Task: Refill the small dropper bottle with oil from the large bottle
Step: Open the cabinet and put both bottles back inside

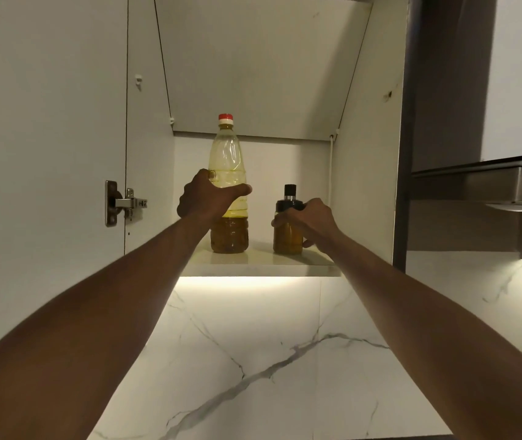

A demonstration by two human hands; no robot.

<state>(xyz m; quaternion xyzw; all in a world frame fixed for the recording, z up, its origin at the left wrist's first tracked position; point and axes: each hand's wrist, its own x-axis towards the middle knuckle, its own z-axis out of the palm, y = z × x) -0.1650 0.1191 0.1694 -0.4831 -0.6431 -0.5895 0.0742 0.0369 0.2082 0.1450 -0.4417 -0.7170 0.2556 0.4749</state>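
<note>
On the cabinet shelf (253, 265), left hand (204, 198) grips large bottle (228, 160), right hand (308, 217) grips dropper bottle (287, 239)

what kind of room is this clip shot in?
Most likely a home kitchen. An open wall cupboard holds a large oil bottle and a small dropper bottle, there is a marble-look backsplash, and what appears to be a range hood at right.

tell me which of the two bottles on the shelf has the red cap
The large bottle, taller and clear, gripped by the left hand. The small dropper bottle under the right hand has a black top.
</note>
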